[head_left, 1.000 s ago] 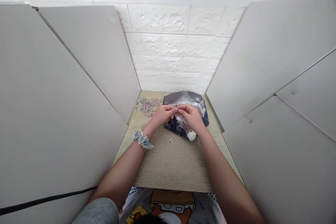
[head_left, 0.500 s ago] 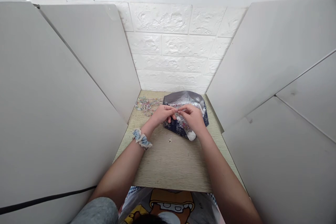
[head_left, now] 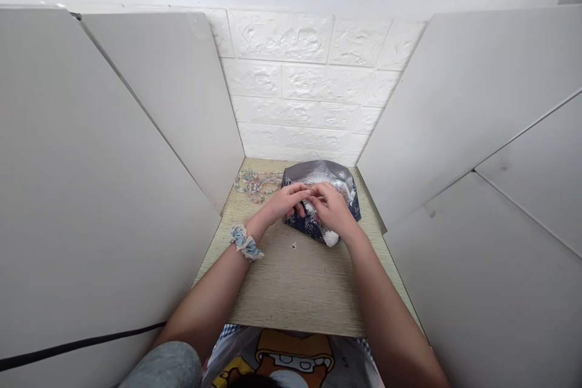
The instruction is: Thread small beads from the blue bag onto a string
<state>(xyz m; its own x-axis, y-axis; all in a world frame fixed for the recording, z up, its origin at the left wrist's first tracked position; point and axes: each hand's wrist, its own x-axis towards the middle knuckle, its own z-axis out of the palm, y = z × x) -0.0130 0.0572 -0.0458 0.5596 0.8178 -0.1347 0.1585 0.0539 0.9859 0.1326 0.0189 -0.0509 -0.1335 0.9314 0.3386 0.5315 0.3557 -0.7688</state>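
Observation:
My left hand (head_left: 287,201) and my right hand (head_left: 331,209) meet above an open pouch. The fingertips of both are pinched together; whatever lies between them is too small to make out. Under them the dark blue patterned pouch (head_left: 309,230) with a silvery lining lies open, holding small beads and white bits. A strand of pastel beads (head_left: 251,184) lies in loops on the table to the left of the pouch. One tiny pale piece with a dark centre (head_left: 293,246) rests on the wood in front of the pouch.
The narrow wooden table (head_left: 295,297) runs between tall grey-white panels on the left (head_left: 113,151) and right (head_left: 477,103). A white brick-patterned wall (head_left: 300,82) closes off the back. At lower left a black cable (head_left: 82,345) crosses the panel.
My hands have drawn closer together, the right fingers curling in against the left fingertips. The whole view has shifted slightly. Pouch, strand and tiny piece stay in place.

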